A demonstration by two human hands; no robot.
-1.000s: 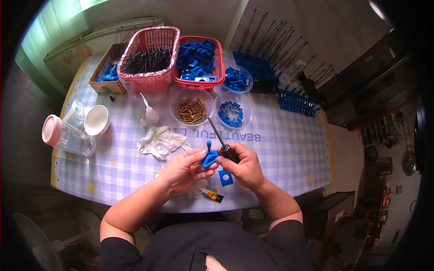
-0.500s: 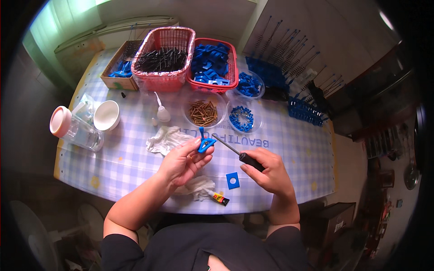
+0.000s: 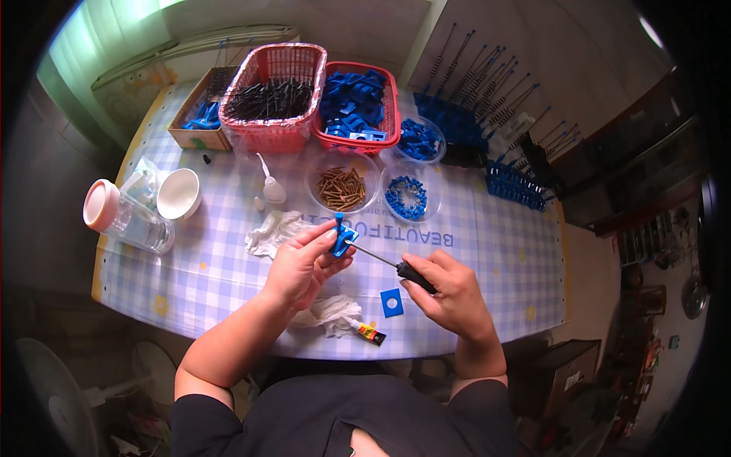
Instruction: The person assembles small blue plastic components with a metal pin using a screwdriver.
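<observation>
The left hand [image 3: 301, 263] pinches a blue plastic part [image 3: 343, 238]. The right hand [image 3: 449, 293] grips a screwdriver [image 3: 392, 264], tip touching the part, near the table's [image 3: 495, 251] front edge.

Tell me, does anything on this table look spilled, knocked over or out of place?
One thing: the clear jar with the pink lid lies on its side near the table's left edge, beside a white cup. Two crumpled white tissues lie loose. The screws and blue parts sit in their bowls; nothing has spilled.
</observation>
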